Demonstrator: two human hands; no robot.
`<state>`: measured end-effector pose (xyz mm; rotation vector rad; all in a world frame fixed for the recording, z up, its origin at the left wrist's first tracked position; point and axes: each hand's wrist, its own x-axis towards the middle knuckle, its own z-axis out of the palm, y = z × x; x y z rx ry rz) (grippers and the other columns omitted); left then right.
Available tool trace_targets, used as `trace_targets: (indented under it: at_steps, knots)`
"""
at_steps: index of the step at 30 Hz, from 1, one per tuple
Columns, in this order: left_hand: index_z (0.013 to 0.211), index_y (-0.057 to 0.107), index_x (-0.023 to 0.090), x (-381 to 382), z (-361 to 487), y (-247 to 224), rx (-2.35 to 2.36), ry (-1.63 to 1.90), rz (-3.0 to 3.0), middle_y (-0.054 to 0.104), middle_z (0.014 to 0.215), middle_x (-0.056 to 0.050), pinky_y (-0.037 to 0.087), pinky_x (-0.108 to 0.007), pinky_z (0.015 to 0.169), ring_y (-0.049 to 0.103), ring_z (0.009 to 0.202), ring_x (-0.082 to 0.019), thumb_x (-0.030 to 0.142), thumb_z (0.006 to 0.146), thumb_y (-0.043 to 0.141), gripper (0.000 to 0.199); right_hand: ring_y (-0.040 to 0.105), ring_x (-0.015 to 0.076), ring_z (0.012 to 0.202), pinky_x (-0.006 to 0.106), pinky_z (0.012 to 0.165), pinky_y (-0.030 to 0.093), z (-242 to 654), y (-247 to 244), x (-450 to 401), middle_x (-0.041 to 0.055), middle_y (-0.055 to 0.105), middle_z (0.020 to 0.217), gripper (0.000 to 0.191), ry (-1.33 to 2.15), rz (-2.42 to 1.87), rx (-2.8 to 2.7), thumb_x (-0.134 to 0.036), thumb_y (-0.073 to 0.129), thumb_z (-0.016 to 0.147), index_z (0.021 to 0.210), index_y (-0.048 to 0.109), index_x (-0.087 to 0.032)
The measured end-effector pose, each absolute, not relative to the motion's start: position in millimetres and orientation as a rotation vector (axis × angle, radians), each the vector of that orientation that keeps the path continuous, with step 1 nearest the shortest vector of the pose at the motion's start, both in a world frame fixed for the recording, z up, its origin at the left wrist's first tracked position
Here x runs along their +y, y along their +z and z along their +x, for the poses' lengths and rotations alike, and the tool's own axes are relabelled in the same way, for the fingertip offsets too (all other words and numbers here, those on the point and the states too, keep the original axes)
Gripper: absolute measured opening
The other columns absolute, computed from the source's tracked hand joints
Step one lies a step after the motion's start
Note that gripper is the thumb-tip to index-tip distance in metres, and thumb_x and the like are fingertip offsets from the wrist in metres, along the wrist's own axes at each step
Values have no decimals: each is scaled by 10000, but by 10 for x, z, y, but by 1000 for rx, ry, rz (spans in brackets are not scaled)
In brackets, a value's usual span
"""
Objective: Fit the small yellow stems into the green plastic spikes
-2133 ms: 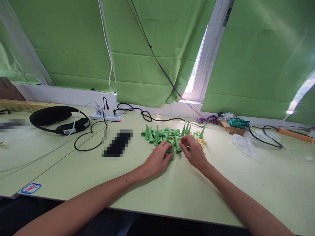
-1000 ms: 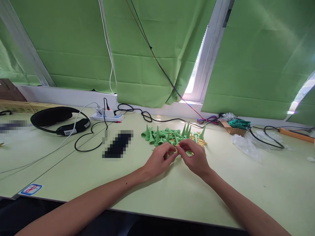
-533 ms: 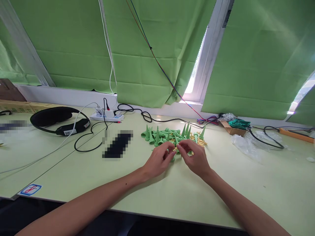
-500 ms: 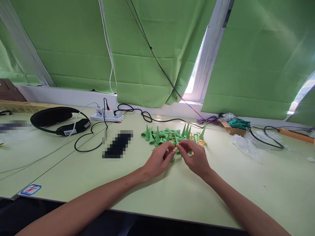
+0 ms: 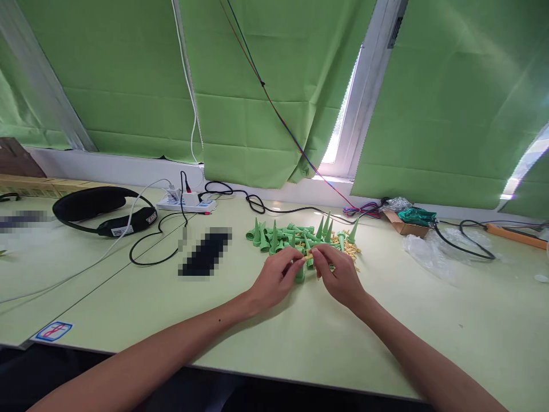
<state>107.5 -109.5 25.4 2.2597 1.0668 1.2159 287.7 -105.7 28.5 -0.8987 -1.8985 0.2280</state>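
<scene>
Between my two hands is a small yellow piece point(image 5: 307, 257), pinched at its left end by my left hand point(image 5: 278, 276) and at its right end by my right hand point(image 5: 339, 273). Its exact kind is too small to make out. Just beyond the fingers lies a heap of green cone-shaped plastic pieces point(image 5: 273, 239), some upright with points up, others on their sides. Small yellow pieces point(image 5: 352, 250) are scattered at the heap's right side. One green piece point(image 5: 300, 276) stands close by my left fingertips, partly hidden.
To the left lie a pixelated dark object point(image 5: 206, 253), a black neckband-like device point(image 5: 128, 223) and a white power strip point(image 5: 189, 201) with cables. A small cardboard box point(image 5: 405, 224) and clear plastic bags point(image 5: 431, 254) sit at the right. The table's point(image 5: 300, 349) front edge runs below my forearms.
My fingertips have shifted slightly, and the yellow piece now shows spanning both hands. My right hand's fingers have curled a little lower. The forearms and heap stay nearly the same.
</scene>
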Motion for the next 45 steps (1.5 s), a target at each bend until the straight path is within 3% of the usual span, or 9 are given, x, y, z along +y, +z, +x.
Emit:
trace_targets:
  at_steps: [6, 17, 23, 32, 40, 45]
  knots:
    - [860, 585, 174, -1095, 1078, 268, 1054, 1237, 2262, 559, 759, 9, 375, -232, 615, 476, 662, -110, 283, 992, 427, 233, 520, 122, 551, 248, 561, 394, 2879, 258, -1039, -7, 587, 672, 214, 325, -910, -1974, -332, 435, 997, 883, 560, -201]
    - [903, 564, 187, -1099, 1076, 250, 1069, 1206, 2149, 557, 756, 19, 369, -225, 563, 467, 598, -93, 363, 977, 463, 215, 411, 101, 497, 244, 541, 320, 2883, 236, -1036, -45, 463, 563, 309, 280, -869, -2029, -294, 430, 993, 696, 432, -207]
    - [1019, 494, 212, -1123, 1083, 274, 1138, 1251, 1999, 559, 859, 17, 356, -223, 511, 455, 545, -76, 432, 957, 480, 229, 380, 99, 506, 241, 529, 303, 2865, 239, -1021, -48, 434, 567, 293, 170, -894, -1919, -277, 455, 980, 696, 439, -205]
    - [1087, 506, 211, -1092, 1076, 258, 1185, 1106, 2131, 548, 995, -13, 388, -248, 521, 438, 509, -61, 391, 887, 572, 277, 421, 101, 500, 239, 524, 326, 2878, 228, -1004, -39, 492, 574, 244, 129, -927, -1806, -273, 480, 973, 743, 504, -197]
    - [850, 532, 197, -1089, 1097, 185, 1242, 943, 2227, 552, 804, -2, 344, -265, 551, 484, 646, -142, 295, 854, 568, 104, 447, 109, 526, 241, 543, 355, 2871, 234, -997, -27, 522, 605, 228, 130, -925, -1824, -275, 473, 977, 769, 526, -196]
    - [709, 414, 199, -1081, 1094, 187, 1191, 911, 2287, 497, 724, 9, 322, -274, 571, 462, 664, -156, 230, 839, 548, 190, 452, 118, 540, 249, 551, 361, 2876, 236, -1005, -17, 536, 620, 229, 148, -953, -1842, -286, 459, 983, 785, 537, -199]
